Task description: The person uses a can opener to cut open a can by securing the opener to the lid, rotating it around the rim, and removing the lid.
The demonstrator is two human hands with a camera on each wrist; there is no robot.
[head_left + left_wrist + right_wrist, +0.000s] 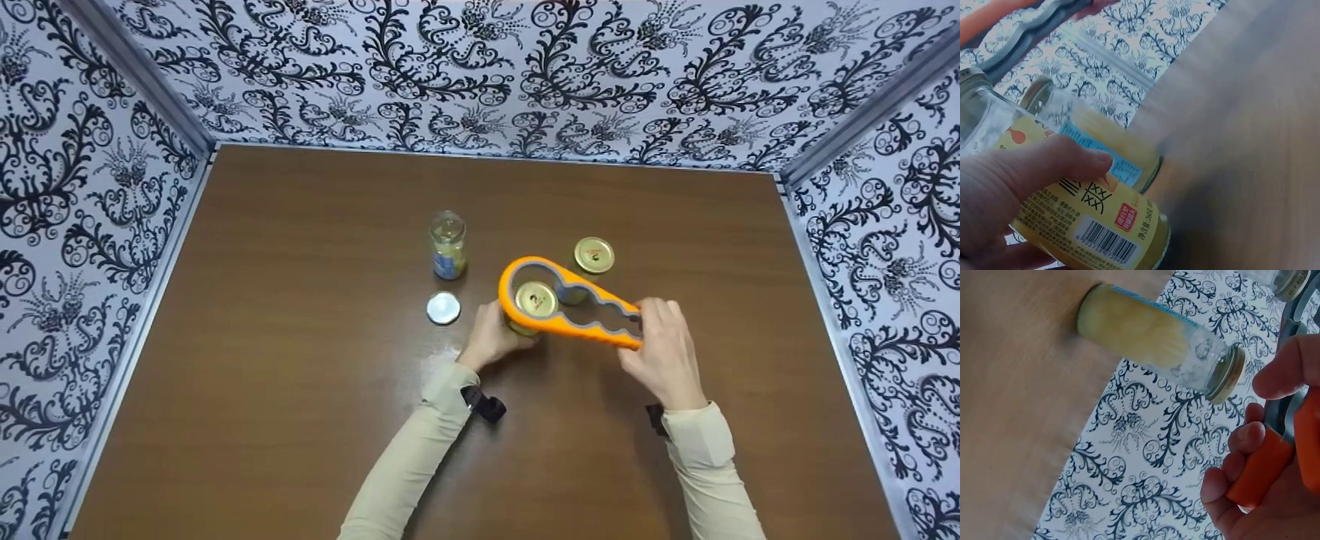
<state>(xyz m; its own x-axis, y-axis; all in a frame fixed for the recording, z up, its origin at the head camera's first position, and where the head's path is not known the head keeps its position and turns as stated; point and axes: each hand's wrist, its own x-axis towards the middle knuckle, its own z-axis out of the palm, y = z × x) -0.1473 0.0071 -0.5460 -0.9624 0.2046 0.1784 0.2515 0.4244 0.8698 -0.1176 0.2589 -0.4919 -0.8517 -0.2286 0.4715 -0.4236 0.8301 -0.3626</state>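
Note:
My left hand [495, 335] grips a glass jar with a yellow label [1112, 225] and a gold lid [536, 300]. In the left wrist view the thumb [1061, 163] lies across that label. My right hand [664, 352] holds an orange-and-grey jar opener [589, 330] by its handle ends. From the head view, the opener's wide loop frames the gold lid. Beyond the opener stands a second capped jar [1140, 332] with a blue label and pale yellow contents; its gold lid [594, 255] shows past the opener's upper arm.
An uncapped glass jar [448, 251] with a blue label stands left of the gripped one. A loose lid [443, 308] lies on the brown table [300, 337] in front of it. Patterned panels [480, 82] border the table at the back and both sides.

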